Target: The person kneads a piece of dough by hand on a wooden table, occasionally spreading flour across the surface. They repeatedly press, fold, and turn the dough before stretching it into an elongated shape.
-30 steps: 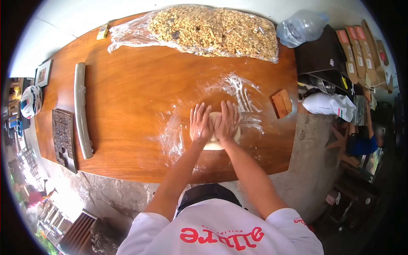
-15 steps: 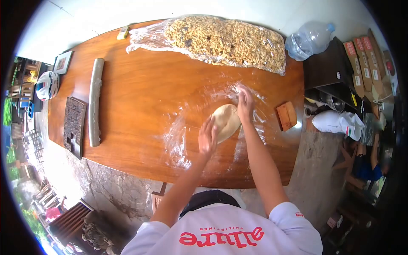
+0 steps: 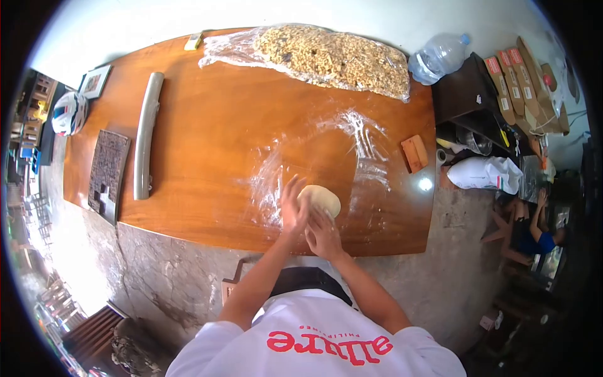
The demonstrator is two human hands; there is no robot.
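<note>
A pale, rounded piece of dough point(image 3: 325, 200) lies on the wooden table point(image 3: 213, 138) near its front edge. My left hand point(image 3: 293, 206) rests against the left side of the dough, fingers apart and pointing away from me. At the dough's near side is my right hand point(image 3: 323, 234), its fingers touching the dough and close to my left hand. Both hands are partly over the dough. White flour point(image 3: 267, 182) is smeared on the tabletop to the left and right of it.
A plastic-wrapped mass of brown pieces point(image 3: 333, 58) and a clear bottle point(image 3: 440, 58) lie at the back. At the right is a wooden block point(image 3: 415, 153); at the left, a long roll point(image 3: 147, 135) and a dark carved panel point(image 3: 109, 174). A person point(image 3: 540, 237) is at far right.
The dough has come nearer to me and looks rounder. My right hand has moved from its far right side to its near side. The view has shifted slightly.
</note>
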